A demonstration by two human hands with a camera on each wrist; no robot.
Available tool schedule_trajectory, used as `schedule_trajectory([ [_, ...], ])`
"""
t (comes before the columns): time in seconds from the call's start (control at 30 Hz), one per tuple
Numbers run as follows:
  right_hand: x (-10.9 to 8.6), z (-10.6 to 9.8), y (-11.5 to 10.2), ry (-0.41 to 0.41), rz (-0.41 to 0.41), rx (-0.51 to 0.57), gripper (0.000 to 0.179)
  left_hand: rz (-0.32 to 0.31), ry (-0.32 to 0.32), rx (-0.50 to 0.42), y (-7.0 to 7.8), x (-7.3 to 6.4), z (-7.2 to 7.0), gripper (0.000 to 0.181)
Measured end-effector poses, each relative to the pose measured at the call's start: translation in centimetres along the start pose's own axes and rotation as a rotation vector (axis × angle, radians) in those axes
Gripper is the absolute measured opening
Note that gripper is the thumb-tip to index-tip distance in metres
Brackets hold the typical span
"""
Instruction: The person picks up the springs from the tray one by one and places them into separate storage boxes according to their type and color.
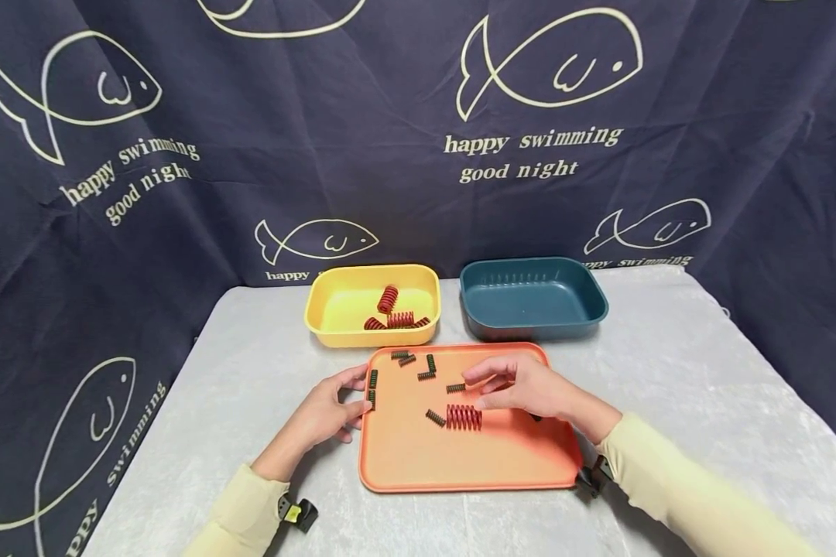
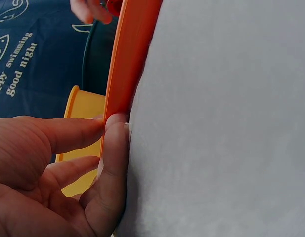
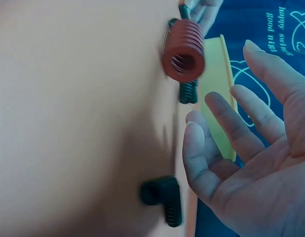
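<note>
My left hand (image 1: 330, 408) grips the left rim of the orange tray (image 1: 418, 468), thumb and fingers pinching the edge in the left wrist view. Over the tray's right half, my right hand (image 1: 519, 385) hovers with fingers loosely spread and nothing held. Its fingertips are right beside a large red spring (image 1: 464, 418), also seen in the right wrist view. Small dark green springs lie scattered on the tray: one dark spring (image 1: 455, 388) near the right fingers, another dark spring (image 1: 435, 418) left of the red one, and several along the top and left rim. Some are partly hidden behind the right hand.
Behind the tray stands a yellow box (image 1: 362, 339) with several red springs (image 1: 388, 299) inside. To its right is a dark blue box (image 1: 529, 331), with no spring visible in it. A grey cloth (image 1: 251, 340) covers the table, and a navy fish-print curtain (image 1: 390, 193) hangs behind.
</note>
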State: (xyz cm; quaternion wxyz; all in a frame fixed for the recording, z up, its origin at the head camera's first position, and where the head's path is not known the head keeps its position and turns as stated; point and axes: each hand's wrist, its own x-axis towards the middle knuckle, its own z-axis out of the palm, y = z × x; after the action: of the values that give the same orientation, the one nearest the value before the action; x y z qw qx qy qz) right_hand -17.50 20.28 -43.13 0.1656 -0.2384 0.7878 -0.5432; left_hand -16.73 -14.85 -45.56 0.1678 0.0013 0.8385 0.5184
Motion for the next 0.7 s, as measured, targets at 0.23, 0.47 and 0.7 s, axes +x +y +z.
schedule_trajectory([
  [0.23,-0.9,1.2,0.5,-0.035,0.034,0.026,0.045,0.014,0.001,-0.013,-0.1,0.0,0.0,0.065],
  [0.47,-1.2,2.5,0.3,0.014,0.059,-0.036,0.045,0.018,-0.001,-0.013,0.0,0.0,0.0,0.065],
  [0.7,-0.9,3.0,0.4,0.058,0.07,-0.161,0.039,0.021,-0.003,-0.007,0.0,-0.1,0.0,0.065],
])
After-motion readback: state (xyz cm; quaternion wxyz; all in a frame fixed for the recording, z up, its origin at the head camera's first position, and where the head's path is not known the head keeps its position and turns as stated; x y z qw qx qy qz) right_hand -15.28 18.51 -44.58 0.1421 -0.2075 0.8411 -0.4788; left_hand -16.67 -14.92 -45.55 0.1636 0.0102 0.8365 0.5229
